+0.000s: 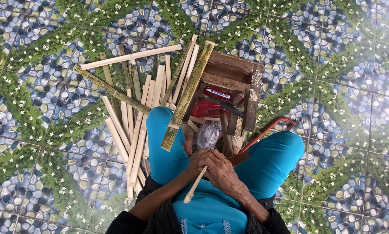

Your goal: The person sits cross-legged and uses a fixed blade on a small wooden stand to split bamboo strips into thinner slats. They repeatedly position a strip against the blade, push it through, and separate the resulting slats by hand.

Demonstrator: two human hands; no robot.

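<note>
From the head camera I look straight down onto a tiled floor (346, 65) printed with blue pebbles, green leaves and small white flowers. I see 2 turquoise-clad knees, and both hands meet between them, low in the middle of the view. The right hand (222, 171) lies on top, its fingers curled together around a thin pale bamboo strip (195, 185). The left hand (198, 164) is tucked partly under it, fingers also folded in on the same strip, though how firmly I cannot tell. The strip's free end slants down toward the lap, clear of the floor.

A longer split bamboo piece (186, 97), green on its skin, leans from the left knee up across the near-left corner of a worn wooden stool (246, 73). Under the stool sits a red box (209, 108), and just nearer the hands lies a crumpled clear plastic bag (208, 134). A red-handled tool (270, 130) rests against the right knee.

On the floor by the left knee, a loose heap of pale bamboo slats (136, 117) spreads toward the floor's far edge, with 1 greener stick lying crosswise over them.
</note>
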